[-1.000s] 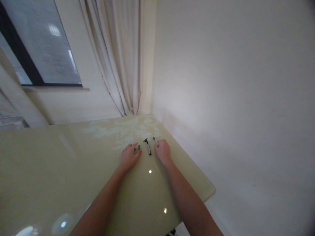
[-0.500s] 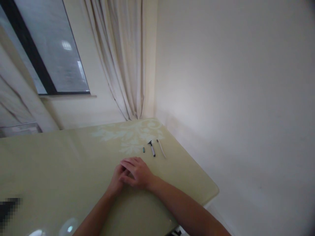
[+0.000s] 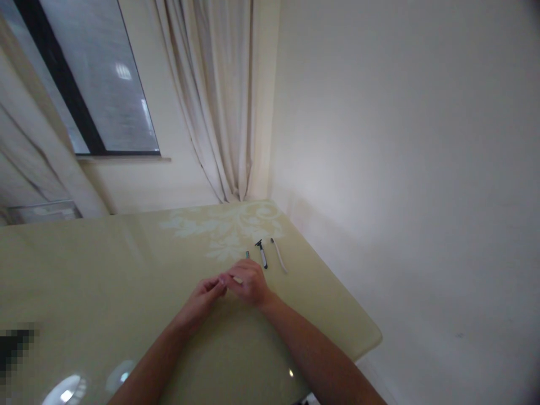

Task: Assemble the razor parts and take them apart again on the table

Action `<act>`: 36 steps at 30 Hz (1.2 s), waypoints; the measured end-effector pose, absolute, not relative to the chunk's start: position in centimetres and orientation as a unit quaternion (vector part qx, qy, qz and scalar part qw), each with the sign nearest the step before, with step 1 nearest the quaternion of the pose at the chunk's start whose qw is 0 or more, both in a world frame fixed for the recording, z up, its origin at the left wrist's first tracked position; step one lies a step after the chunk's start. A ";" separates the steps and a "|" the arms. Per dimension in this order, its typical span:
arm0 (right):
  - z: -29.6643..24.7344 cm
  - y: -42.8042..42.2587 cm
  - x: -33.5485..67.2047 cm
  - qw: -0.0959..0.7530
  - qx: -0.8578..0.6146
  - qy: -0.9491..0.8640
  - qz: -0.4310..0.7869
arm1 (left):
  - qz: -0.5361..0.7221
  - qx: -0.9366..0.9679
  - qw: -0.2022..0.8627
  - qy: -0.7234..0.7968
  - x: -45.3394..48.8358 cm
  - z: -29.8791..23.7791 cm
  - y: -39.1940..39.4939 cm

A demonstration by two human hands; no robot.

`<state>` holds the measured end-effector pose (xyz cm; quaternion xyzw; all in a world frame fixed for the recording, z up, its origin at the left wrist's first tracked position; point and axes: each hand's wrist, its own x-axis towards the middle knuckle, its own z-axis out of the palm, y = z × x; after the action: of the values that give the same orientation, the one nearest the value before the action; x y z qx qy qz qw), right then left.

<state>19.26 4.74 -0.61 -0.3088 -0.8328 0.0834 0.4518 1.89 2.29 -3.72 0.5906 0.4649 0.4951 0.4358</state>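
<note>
My left hand [image 3: 205,295] and my right hand [image 3: 250,282] meet over the table, their fingertips pinched together. What lies between the fingers, if anything, is too small or hidden to make out. Just beyond my right hand, a small dark-green object [image 3: 247,255] lies on the tabletop, its near end covered by the knuckles. To its right is a razor [image 3: 263,256] with a dark head and a grey-and-black handle. Further right lies a pale toothbrush [image 3: 279,257] with a dark-bristled head.
The glossy yellow-green table [image 3: 105,270] carries a pale floral pattern near its far corner. A white wall [image 3: 400,169] borders it on the right. Curtains [image 3: 219,101] and a window [image 3: 101,73] stand behind. A blurred dark shape [image 3: 14,346] shows at the left edge.
My right hand has lifted off my left and moved slightly right and away, now partly covering the small green object. The fingers of both hands have gone from overlapping to meeting at the tips.
</note>
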 end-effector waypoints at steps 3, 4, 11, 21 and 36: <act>0.3 5.8 21.1 0.549 -0.406 -0.722 0.111 | 0.532 0.498 0.453 0.514 2.0 -3.8 3.1; 0.5 6.2 21.8 0.576 -0.430 -0.681 0.140 | 0.530 0.504 0.423 0.535 2.2 -3.8 3.4; 0.5 9.1 24.6 0.602 -0.536 -0.543 0.236 | 0.262 0.756 0.099 0.592 5.1 -3.7 6.4; -1.1 8.7 23.9 0.408 -0.613 -0.671 0.082 | 0.171 0.738 0.083 0.647 6.6 -1.8 11.5; -1.2 7.4 23.0 0.239 -0.642 -0.728 -0.017 | 0.120 0.641 0.067 0.755 -14.9 -1.8 4.3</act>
<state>22.98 7.41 -1.22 -0.6420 -0.7283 -0.0168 0.2389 -14.87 4.32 -1.80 0.6413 0.7549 0.1199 0.0668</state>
